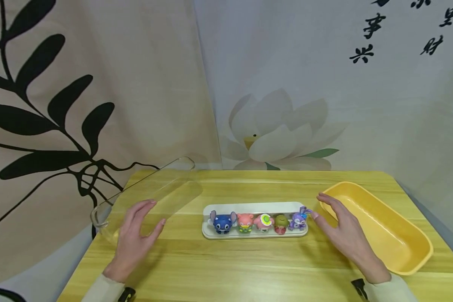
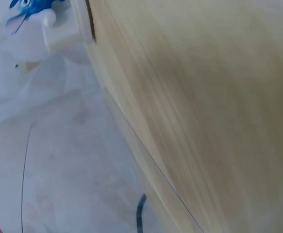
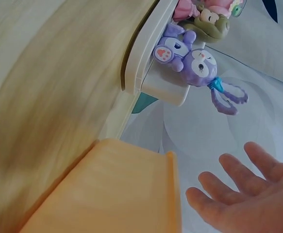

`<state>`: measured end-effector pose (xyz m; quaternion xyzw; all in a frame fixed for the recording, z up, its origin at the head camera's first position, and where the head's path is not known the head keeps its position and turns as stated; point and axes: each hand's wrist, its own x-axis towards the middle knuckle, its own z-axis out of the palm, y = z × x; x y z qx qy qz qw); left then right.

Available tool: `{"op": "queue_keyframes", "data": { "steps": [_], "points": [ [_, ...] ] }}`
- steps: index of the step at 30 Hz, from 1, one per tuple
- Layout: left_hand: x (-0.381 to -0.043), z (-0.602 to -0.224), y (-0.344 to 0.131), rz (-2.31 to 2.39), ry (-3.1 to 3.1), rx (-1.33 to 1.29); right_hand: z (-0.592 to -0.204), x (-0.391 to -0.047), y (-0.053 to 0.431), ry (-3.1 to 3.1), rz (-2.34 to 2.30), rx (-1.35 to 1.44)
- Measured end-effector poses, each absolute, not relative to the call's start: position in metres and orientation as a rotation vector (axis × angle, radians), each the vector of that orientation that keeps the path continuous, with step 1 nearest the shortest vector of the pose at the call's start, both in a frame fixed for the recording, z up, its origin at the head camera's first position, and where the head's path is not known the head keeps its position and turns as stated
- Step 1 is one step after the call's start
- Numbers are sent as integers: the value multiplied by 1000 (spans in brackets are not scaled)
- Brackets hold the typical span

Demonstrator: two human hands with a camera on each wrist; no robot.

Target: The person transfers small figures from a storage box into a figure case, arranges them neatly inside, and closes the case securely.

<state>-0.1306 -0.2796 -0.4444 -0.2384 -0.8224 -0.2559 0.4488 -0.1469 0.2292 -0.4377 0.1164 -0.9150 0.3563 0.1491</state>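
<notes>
A white display base (image 1: 254,207) stands mid-table, holding a row of small figurines. At its left end is a blue big-eared figurine (image 1: 223,222); pink ones and a green-headed one (image 1: 281,222) come after it. A purple rabbit figurine (image 1: 297,220) with a blue bow ends the row. My right hand (image 1: 349,235) hovers beside this rabbit with spread fingers, holding nothing. On the left, my left hand (image 1: 135,239) has loosely bent, parted fingers beside a long clear plastic cover (image 1: 179,188); whether they touch is unclear. Only a fingertip shows in the left wrist view.
A yellow plastic basket (image 1: 390,235) sits at the table's right, partly behind my right hand. The wooden table (image 1: 226,268) meets a printed curtain (image 1: 154,84) at its far edge. Dark straps circle both wrists.
</notes>
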Motion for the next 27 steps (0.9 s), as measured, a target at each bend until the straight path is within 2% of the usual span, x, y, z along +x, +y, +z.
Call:
{"op": "queue_keyframes", "data": {
  "steps": [6, 16, 27],
  "points": [
    [-121, -436, -298, -684, -1887, -392, -438, -147, 230, -2622, 1031, 342],
    [-108, -441, -326, -840, -2003, 30, -436, -147, 229, -2629, 1044, 333],
    [-108, -442, -334, -1376, -2102, 583, -435, -147, 226, -2626, 1059, 348]
  ]
}}
